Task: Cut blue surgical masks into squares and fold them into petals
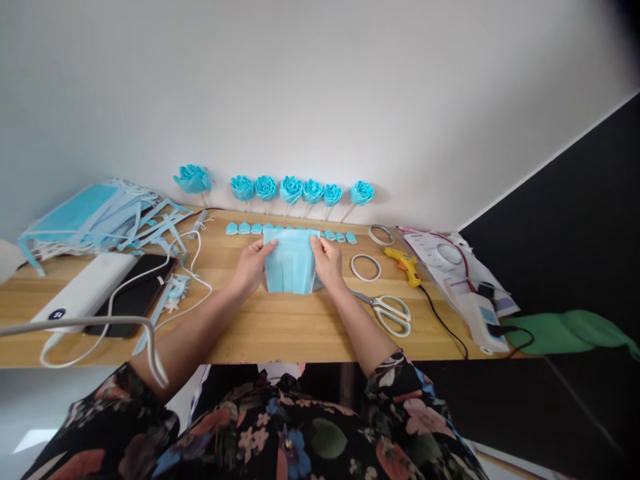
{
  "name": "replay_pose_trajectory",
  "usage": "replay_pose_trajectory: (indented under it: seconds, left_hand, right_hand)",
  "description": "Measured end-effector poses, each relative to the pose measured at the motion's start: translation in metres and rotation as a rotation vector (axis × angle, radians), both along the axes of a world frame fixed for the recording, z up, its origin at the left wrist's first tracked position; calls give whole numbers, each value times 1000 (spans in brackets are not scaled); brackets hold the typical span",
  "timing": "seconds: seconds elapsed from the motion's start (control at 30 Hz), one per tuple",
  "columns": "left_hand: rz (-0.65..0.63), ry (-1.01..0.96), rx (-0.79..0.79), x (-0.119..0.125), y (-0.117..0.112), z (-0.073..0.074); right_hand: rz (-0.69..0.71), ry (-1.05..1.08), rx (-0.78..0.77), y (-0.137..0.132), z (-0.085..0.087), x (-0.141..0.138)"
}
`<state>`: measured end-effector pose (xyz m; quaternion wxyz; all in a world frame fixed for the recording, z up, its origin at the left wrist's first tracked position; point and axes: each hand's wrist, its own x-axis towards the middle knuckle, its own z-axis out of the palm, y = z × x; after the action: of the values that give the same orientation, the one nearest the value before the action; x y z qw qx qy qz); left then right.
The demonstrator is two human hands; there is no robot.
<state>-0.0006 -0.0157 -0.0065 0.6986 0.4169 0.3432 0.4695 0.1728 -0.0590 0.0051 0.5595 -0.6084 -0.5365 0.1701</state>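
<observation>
A light blue pleated face mask sheet [291, 267] is stretched upright between my two hands above the middle of the table. My left hand [254, 265] pinches its upper left edge, thumb on the near side. At the upper right edge, my right hand [327, 260] grips it the same way. Behind the sheet runs a row of small folded blue pieces [244, 228], partly hidden by it. Several blue fabric roses [291, 190] on pale sticks lean against the wall farther back. Scissors [389, 311] with pale handles lie right of my right hand.
Masks and cut strips [85, 213] are heaped at the left. A white power bank [85, 287], a dark phone [137, 287] and a looping white cable [200, 257] lie nearer. At right are tape rolls [366, 257], a yellow glue gun [409, 270] and a power strip [481, 320].
</observation>
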Motion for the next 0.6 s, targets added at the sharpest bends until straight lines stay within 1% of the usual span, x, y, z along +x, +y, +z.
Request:
replay_pose_trajectory:
  seconds: [0.07,0.13,0.2,0.27,0.3,0.37,0.43,0.5,0.6]
  left_hand:
    - [56,27,39,0,0,0]
    - [89,41,90,0,0,0]
    - [114,41,130,0,-1,1]
    - [146,44,150,-1,0,3]
    - [166,46,153,-1,0,4]
    - [199,50,153,-2,2,5]
    - [205,50,154,-3,5,5]
    - [201,58,158,-5,7,5]
    - [213,91,172,-8,12,4]
  right_hand:
    - [-18,21,-13,-3,-4,-1]
    - [6,119,-33,-4,-8,-1]
    - [113,292,-100,-5,-13,0]
    - [264,467,-197,-5,-17,0]
    - [328,529,-240,-5,-19,0]
    - [391,582,-290,-4,-21,-1]
    - [387,556,-289,-4,-21,-2]
    - [353,513,-248,-4,-18,-4]
    - [328,504,-196,-6,-14,-7]
